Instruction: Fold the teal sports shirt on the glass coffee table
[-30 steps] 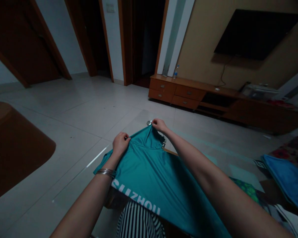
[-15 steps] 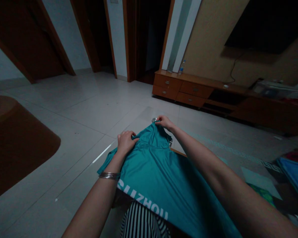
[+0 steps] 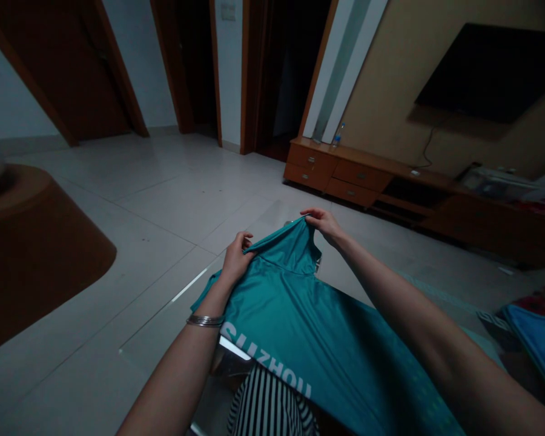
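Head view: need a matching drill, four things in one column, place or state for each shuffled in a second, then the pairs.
Things:
1. teal shirt
2. bracelet
3. water bottle
4. television

Places or states:
A. stands on the wooden cabinet by the wall
B. pinched at its upper edge by the left hand and the right hand
C. mounted on the tan wall, screen dark
D. around the left wrist

Pairs: 1-B, 2-D, 3-A, 4-C
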### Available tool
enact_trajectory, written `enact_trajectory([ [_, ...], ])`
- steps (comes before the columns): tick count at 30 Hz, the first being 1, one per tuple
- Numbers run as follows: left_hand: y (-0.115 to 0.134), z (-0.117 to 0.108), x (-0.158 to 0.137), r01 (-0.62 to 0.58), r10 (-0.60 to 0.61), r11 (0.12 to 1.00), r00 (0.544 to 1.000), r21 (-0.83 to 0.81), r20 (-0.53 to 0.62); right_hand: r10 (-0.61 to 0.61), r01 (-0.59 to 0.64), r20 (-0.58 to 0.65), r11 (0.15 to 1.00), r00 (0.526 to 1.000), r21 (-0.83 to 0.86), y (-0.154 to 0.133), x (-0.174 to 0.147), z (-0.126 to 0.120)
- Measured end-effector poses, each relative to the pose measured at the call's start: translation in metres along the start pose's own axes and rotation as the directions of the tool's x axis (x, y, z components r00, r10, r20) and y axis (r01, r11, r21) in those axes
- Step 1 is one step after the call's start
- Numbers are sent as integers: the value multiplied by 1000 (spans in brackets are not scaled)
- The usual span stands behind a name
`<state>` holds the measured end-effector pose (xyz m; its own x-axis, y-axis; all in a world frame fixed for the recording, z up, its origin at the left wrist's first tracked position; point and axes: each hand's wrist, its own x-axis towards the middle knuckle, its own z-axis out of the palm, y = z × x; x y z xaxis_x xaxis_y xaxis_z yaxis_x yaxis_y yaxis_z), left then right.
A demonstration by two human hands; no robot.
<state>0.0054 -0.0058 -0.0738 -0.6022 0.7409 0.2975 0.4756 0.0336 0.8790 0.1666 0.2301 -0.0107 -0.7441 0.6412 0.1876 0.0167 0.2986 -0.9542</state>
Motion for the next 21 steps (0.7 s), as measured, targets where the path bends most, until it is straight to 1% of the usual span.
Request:
enact_trajectory([
  [3,2,-4,-1,-10,10,1000,1000,-2,-7,34,-35,-23,999,999,-32,2,5,5],
  [6,1,-5,0,-39,38,999,999,23,23,82,-83,-18,995,996,-54,5,7,8],
  [8,-2,-6,1,-37,36,998,999,44,40,103,-104,-15,993,995,-53,8,8,9],
  [12,-7,-6,3,70,-71,996,997,61,21,120,-121,-39,992,992,-43,13,9,12],
  [14,-9,-6,3,125,-127,991,991,52,43,125,-128,-54,990,991,-56,14,11,13],
  [17,-10,-7,3,173,-175,984,982,31,75,127,-132,-65,988,990,-76,13,15,17],
  [21,-12,-10,5,216,-215,975,976,-46,15,138,-147,-77,981,987,-126,13,21,21],
])
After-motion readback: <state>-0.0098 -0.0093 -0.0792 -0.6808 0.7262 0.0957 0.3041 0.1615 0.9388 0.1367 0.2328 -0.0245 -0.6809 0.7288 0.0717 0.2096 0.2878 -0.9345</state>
